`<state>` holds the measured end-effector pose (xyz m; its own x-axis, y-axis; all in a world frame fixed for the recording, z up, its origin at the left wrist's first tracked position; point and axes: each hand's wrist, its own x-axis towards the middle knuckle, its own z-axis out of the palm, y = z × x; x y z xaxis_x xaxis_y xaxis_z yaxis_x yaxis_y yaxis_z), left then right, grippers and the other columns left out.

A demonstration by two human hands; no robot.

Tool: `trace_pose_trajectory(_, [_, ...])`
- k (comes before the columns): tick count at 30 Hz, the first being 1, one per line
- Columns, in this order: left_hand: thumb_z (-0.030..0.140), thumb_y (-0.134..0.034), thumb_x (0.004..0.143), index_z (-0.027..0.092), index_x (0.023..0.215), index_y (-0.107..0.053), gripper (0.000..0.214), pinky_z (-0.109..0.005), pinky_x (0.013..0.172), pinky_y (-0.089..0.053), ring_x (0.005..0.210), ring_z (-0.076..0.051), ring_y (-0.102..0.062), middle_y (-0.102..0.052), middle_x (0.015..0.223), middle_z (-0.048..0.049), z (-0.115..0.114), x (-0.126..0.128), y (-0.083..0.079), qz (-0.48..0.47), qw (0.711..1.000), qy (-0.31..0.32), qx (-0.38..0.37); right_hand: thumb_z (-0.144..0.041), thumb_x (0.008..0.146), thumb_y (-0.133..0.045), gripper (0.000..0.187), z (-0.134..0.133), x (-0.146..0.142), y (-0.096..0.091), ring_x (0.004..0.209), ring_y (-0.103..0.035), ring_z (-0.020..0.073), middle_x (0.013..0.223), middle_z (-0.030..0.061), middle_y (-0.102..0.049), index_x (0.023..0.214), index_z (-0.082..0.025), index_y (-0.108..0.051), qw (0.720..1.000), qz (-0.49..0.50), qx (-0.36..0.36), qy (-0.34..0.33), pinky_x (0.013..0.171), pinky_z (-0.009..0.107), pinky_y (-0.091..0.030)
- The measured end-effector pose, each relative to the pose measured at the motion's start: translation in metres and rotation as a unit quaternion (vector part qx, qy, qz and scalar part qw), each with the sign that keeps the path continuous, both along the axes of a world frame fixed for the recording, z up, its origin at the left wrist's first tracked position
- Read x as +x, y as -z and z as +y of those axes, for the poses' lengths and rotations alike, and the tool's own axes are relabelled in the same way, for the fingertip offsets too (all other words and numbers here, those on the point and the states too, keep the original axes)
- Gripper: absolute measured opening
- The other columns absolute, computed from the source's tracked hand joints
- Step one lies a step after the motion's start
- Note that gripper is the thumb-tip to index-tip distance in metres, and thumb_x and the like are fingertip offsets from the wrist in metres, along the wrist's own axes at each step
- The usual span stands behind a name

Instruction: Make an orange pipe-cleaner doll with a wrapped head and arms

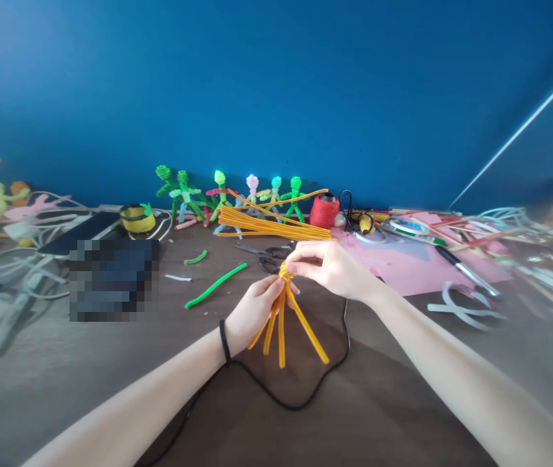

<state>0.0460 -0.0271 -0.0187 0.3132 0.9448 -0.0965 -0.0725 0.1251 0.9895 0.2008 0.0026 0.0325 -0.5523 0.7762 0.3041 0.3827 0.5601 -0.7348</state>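
**Left hand [255,312] and right hand [329,264] meet on a coiled orange piece [282,324]**

The orange piece sits just below the middle of the frame, its coiled top uppermost and four fuzzy strands fanning downward. The left hand, reaching in from the lower left, has its thumb and fingers closed on it just under the coil. The right hand, from the lower right, pinches the coil between thumb and forefinger; how its other fingers bear on the piece, I cannot tell.

Just above the hands lie dark-handled scissors [269,264] and, higher, a bundle of orange strips [276,225] beside a red spool [323,213]. Two green strips [216,285] lie left of centre. Pink paper [378,267] spreads right of centre. A black cable [290,407] curves across the lower middle.
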Motion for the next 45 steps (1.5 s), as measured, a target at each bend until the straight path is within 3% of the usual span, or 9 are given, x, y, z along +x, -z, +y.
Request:
trace_pose_trajectory(5, [0.032,-0.042,0.081,0.014,0.072,-0.056,0.025,-0.023,0.06,-0.036,0.058,-0.012,-0.05,-0.059,0.059,-0.0022,0.0,0.0,-0.002,-0.008,0.999,-0.011,0.029,-0.025,0.078,-0.053,0.015,0.0,0.0,0.0,0.075,-0.058,0.0143,0.08,0.0036,-0.062,0.079,-0.015,-0.064,1.0,0.006,-0.023,-0.005,0.065,0.026,-0.044])
trace_pose_trajectory(10, [0.026,-0.04,0.081,0.014,0.066,-0.054,0.024,-0.022,0.059,-0.035,0.055,-0.01,-0.047,-0.056,0.057,-0.0007,0.0,0.0,-0.004,-0.001,0.999,-0.018,0.047,-0.026,0.078,-0.053,0.014,-0.002,0.0,-0.001,0.069,-0.056,0.0119,0.076,0.0023,-0.061,0.077,-0.015,-0.063,0.999,0.016,-0.041,-0.025,0.061,0.024,-0.042])
trace_pose_trajectory(18, [0.026,-0.038,0.08,0.015,0.064,-0.046,0.021,-0.021,0.049,-0.032,0.047,-0.008,-0.041,-0.046,0.052,0.003,0.004,-0.003,-0.006,-0.05,0.998,-0.036,0.015,-0.026,0.076,-0.056,0.014,-0.002,0.0,0.0,0.074,-0.056,0.0131,0.08,0.0025,-0.063,0.078,-0.015,-0.063,0.996,0.004,-0.076,-0.053,0.066,0.025,-0.042])
trace_pose_trajectory(25, [0.027,-0.04,0.081,0.017,0.063,-0.043,0.021,-0.02,0.048,-0.031,0.045,-0.007,-0.036,-0.041,0.05,0.005,0.004,-0.008,-0.011,-0.106,0.994,-0.026,-0.026,-0.029,0.075,-0.057,0.016,0.0,0.003,-0.002,0.056,-0.048,0.0073,0.07,0.0002,-0.059,0.076,-0.014,-0.063,0.989,-0.012,-0.134,-0.054,0.051,0.02,-0.036])
trace_pose_trajectory(33, [0.025,-0.036,0.083,0.017,0.061,-0.043,0.024,-0.018,0.043,-0.028,0.039,-0.005,-0.029,-0.032,0.043,0.0065,0.009,-0.012,-0.01,-0.168,0.982,0.03,-0.078,-0.034,0.073,-0.057,0.022,0.013,0.011,0.012,0.045,-0.04,0.0053,0.058,-0.0016,-0.05,0.075,-0.013,-0.064,0.976,-0.025,-0.201,-0.077,0.04,0.018,-0.032])
trace_pose_trajectory(40, [0.02,-0.029,0.085,0.016,0.057,-0.042,0.032,-0.018,0.041,-0.026,0.036,-0.005,-0.026,-0.029,0.04,0.0058,0.009,-0.011,-0.015,-0.209,0.964,0.097,-0.135,-0.031,0.073,-0.056,0.02,0.021,0.014,0.019,0.042,-0.038,0.0044,0.055,-0.003,-0.048,0.073,-0.012,-0.063,0.975,-0.031,-0.205,-0.085,0.041,0.019,-0.03])
trace_pose_trajectory(45, [0.025,-0.031,0.085,0.015,0.057,-0.044,0.033,-0.019,0.043,-0.026,0.039,-0.005,-0.025,-0.028,0.042,0.0054,0.002,-0.011,-0.019,-0.201,0.96,0.122,-0.152,-0.039,0.072,-0.057,0.029,0.022,0.015,0.022,0.042,-0.036,0.0044,0.053,-0.0042,-0.046,0.078,-0.012,-0.062,0.974,-0.037,-0.205,-0.085,0.04,0.019,-0.029])
